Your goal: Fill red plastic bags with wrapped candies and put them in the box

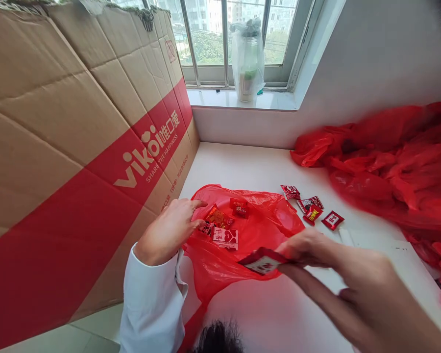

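My right hand point(338, 274) pinches a small red and white candy packet point(263, 264) between thumb and fingers, over the near right side of a red plastic bag point(257, 235). That bag lies spread on the white table. Within it lie several small snack packets, among them a pink and white packet point(225, 238), a red and orange packet point(218, 216) and a red packet point(239, 207). At the bag's left edge, my left hand point(172, 225) has its thumb and index finger apart, touching the red plastic; its other fingers are partly hidden.
To the right of the bag, several small red packets point(311, 214) lie on the white table point(235, 164). A heap of red plastic bags point(385, 162) fills the far right. On the left stands a large cardboard box point(106, 113). A bag-wrapped jar point(247, 68) is on the windowsill.
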The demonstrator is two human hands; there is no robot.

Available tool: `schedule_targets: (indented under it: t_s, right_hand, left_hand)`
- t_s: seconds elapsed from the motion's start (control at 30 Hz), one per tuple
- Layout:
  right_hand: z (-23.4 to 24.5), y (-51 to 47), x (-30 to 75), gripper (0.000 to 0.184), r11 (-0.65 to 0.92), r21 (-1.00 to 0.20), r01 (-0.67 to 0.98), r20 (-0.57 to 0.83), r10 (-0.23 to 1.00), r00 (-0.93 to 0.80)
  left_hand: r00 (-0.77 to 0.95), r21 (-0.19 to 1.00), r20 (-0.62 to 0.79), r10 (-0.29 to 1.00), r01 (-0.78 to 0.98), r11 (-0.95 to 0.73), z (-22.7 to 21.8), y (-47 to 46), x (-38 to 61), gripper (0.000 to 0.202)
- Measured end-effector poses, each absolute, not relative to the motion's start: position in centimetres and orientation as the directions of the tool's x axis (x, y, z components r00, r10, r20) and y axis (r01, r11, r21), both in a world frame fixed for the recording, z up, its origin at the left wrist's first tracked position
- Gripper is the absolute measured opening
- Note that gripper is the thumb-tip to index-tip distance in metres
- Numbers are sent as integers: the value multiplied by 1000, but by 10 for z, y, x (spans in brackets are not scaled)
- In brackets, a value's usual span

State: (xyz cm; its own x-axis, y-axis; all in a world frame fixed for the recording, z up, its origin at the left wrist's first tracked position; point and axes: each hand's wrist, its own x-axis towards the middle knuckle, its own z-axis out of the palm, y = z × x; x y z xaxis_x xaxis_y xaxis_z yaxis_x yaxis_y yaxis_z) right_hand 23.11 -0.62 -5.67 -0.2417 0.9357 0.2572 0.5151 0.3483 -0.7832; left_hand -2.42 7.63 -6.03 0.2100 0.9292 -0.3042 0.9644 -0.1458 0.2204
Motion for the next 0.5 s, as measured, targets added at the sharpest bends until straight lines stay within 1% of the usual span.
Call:
schedule_targets:
  t_s: [0.03,0.07,0.13,0.2,0.23,0.3,0.4,0.43,0.5]
  right_hand:
    - [-61,-6,215,10,358,-712,604,209,929,-305]
    - [-66,-3,202,14,348,-642,683,154,931,-330]
    - [-77,3,184,17,300,-529,794,89,950,-299]
    - [-88,10,177,15,243,-455,857,40,967,-253]
    - [-93,13,177,14,213,-428,878,25,974,-224]
    - [-100,17,180,14,173,-367,914,42,985,-169]
    - [-108,22,187,28,161,-289,944,91,986,-140]
    - [-109,24,188,29,158,-285,945,75,987,-142]
    - [-112,30,191,28,147,-315,938,-12,987,-159]
  left_hand:
    - [204,223,-311,928,965,-137,-60,76,-24,42]
    - [197,224,-317,928,966,-128,-59,75,-24,44]
    - [190,220,-325,926,968,-122,-57,74,-24,44]
    - [197,203,-326,925,970,-135,-56,73,-21,41]
    - [206,193,-321,924,970,-149,-55,72,-20,39]
    - [222,175,-306,926,969,-175,-53,72,-16,34]
    - [220,152,-298,929,972,-182,-51,71,-12,30]
    - [217,143,-296,930,973,-181,-51,70,-11,29]
    - [212,125,-296,931,975,-183,-51,70,-10,29]
